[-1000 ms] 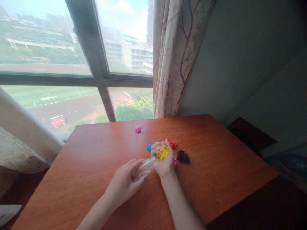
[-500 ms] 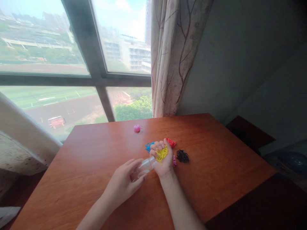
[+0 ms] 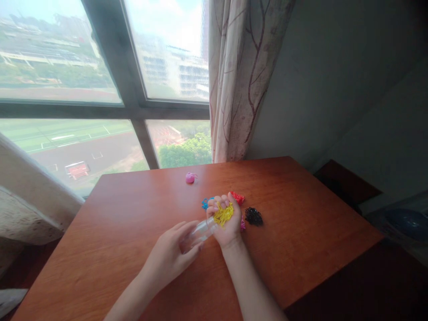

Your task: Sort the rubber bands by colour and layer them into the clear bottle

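My left hand (image 3: 172, 250) is wrapped round a small clear plastic bottle (image 3: 204, 229), which lies tilted with its mouth toward my other hand. Cupped palm up, my right hand (image 3: 229, 227) holds a heap of yellow rubber bands (image 3: 224, 214) against the bottle's mouth. The bottle looks see-through, and I cannot make out anything inside it. Behind the right hand, a pile of blue bands (image 3: 205, 203) and a pile of red bands (image 3: 238, 197) show in part. Some pink bands (image 3: 243, 224) peek out beside the wrist.
A black pile of bands (image 3: 254, 216) sits right of my hands. Farther back stands a pink round object with thin prongs (image 3: 190, 178). The brown wooden table (image 3: 110, 240) reaches to the window and a patterned curtain (image 3: 230, 89).
The yellow bands have shifted slightly left in my right palm, closer to the bottle's mouth. Both hands keep nearly the same pose; the whole view has drifted a little.
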Demonstrator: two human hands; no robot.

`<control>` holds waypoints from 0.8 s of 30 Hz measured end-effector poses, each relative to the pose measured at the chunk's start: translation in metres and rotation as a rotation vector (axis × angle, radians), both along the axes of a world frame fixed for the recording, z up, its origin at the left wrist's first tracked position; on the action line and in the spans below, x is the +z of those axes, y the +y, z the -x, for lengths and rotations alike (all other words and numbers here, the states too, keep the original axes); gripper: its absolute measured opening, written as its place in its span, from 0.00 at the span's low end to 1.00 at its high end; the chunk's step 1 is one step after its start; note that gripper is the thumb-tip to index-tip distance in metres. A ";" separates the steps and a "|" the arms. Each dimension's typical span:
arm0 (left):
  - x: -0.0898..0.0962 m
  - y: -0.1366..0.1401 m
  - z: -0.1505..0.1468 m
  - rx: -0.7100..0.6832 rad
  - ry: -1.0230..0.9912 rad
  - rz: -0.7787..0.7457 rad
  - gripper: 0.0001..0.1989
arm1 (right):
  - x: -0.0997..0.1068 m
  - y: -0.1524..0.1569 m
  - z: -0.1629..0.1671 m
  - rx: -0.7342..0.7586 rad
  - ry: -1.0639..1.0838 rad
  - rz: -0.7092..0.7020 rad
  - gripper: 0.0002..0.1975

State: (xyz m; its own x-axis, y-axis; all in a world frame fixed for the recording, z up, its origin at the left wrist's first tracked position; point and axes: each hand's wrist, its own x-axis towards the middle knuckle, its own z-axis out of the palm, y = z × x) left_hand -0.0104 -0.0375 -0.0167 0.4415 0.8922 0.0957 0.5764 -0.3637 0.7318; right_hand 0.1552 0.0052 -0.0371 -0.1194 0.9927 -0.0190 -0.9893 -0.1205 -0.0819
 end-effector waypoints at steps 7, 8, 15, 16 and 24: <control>0.003 0.001 -0.001 -0.002 -0.012 0.002 0.13 | 0.001 0.000 -0.001 0.012 0.014 0.015 0.19; 0.003 0.000 -0.001 -0.003 -0.015 0.002 0.13 | 0.001 0.000 -0.001 0.010 0.007 0.014 0.19; 0.004 -0.001 -0.001 0.007 -0.022 0.000 0.15 | 0.003 0.001 -0.001 0.023 -0.002 0.061 0.14; 0.005 -0.001 -0.001 0.009 -0.014 -0.001 0.15 | 0.003 0.002 -0.001 0.021 -0.001 0.077 0.14; 0.012 0.000 0.004 -0.051 0.054 0.075 0.11 | 0.009 0.003 0.001 -0.041 -0.190 0.154 0.22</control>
State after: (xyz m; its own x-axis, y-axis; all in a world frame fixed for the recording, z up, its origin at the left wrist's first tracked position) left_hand -0.0145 -0.0376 -0.0052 0.4890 0.8723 0.0042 0.5982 -0.3389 0.7262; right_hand 0.1540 0.0085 -0.0281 -0.0592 0.9803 -0.1882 -0.9623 -0.1062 -0.2504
